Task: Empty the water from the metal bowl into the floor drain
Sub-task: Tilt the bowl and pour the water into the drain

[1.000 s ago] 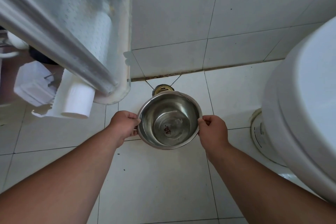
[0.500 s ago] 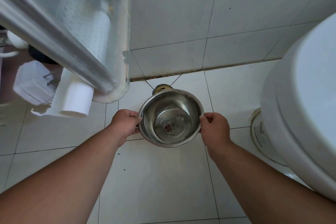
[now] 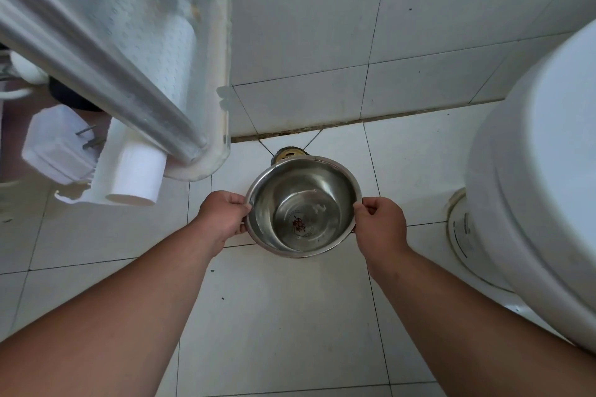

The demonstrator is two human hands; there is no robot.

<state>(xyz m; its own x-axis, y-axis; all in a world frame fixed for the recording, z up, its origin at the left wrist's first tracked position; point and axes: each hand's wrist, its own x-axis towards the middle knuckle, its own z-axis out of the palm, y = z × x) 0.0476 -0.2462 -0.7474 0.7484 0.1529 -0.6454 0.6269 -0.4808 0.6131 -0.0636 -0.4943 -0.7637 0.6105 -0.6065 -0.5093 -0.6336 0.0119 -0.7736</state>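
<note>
- From the head camera, the round, shiny stainless-steel bowl (image 3: 303,206) hangs above the pale tiled floor (image 3: 274,316), its far rim overlapping the brass-ringed floor drain (image 3: 288,152) by the wall.
- The left hand (image 3: 222,216) pinches the bowl's left rim, fingers curled shut on it.
- The right hand (image 3: 380,224) clamps the right rim likewise.
- A red mark shows on the bowl's bottom.
- A white toilet (image 3: 541,171) stands to the right.

Left hand (image 3: 224,217), right hand (image 3: 380,226) — both gripping, forearms extended
</note>
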